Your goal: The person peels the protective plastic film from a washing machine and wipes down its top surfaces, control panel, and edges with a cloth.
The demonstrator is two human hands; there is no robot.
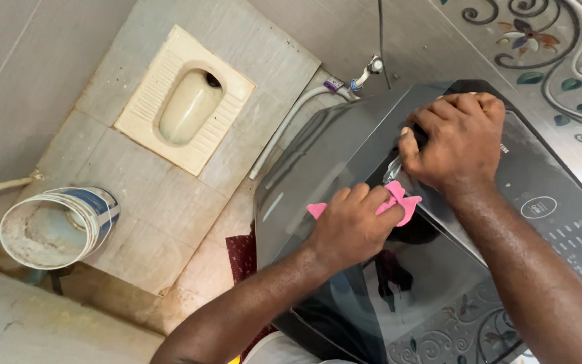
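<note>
Hands were both up on the dark washing machine (345, 155) lid. Left hand (351, 226) pressed a pink cloth (404, 202) flat against it, fingers closed over the cloth. Right hand (456, 138) was fisted tight around something small, couldn't tell what. Bucket (55, 226) sat near the floor toilet (184, 101).

Both hands crowd the washing machine lid (345, 155); open floor (136, 209) lies left, bucket (55, 226) beyond.
</note>
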